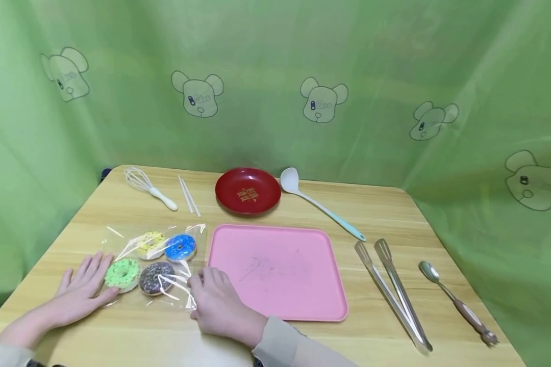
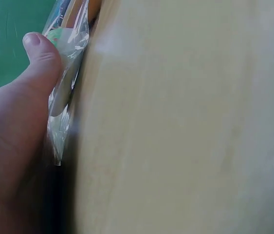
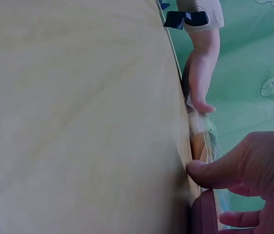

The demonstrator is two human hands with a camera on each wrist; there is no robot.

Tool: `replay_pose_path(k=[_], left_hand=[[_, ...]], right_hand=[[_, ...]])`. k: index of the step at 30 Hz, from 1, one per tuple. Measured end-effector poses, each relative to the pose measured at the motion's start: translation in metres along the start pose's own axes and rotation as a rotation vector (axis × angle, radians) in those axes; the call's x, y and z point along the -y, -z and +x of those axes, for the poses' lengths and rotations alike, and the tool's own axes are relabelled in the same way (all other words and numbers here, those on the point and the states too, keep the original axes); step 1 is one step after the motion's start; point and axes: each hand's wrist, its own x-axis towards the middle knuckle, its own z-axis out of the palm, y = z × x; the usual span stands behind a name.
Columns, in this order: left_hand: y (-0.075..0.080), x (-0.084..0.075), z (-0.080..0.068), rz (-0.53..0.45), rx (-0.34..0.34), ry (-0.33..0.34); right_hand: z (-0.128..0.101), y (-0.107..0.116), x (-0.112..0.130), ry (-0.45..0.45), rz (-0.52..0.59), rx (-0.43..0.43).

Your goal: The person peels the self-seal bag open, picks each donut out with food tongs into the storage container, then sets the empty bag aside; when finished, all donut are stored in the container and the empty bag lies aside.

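Fingers of my left hand (image 1: 80, 290) lie straight and slightly apart, flat on the desk (image 1: 395, 214), tips touching the left edge of the clear doughnut bag (image 1: 158, 260) beside the green doughnut (image 1: 122, 273). My right hand (image 1: 216, 303) curls its fingers onto the bag's right edge, whether pinching I cannot tell. Bag lies near the desk's front-left edge, just left of the pink tray (image 1: 280, 270).

bg: green bear-print curtain (image 1: 275, 76) | wood table (image 1: 385, 214) | even light
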Motion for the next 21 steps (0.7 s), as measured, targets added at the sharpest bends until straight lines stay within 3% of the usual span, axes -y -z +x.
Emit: replay_pose_path(k=[13,21], left_hand=[[-0.0016,-0.0012,0.0014,0.067,-0.001,0.0],[0.0,-0.0046,0.0022,0.083,-0.005,0.007]], right_hand=[[0.0003,-0.0025,-0.0024,0.058,0.003,-0.158],[0.0004,0.0011,-0.0048,-0.017,0.219,-0.181]])
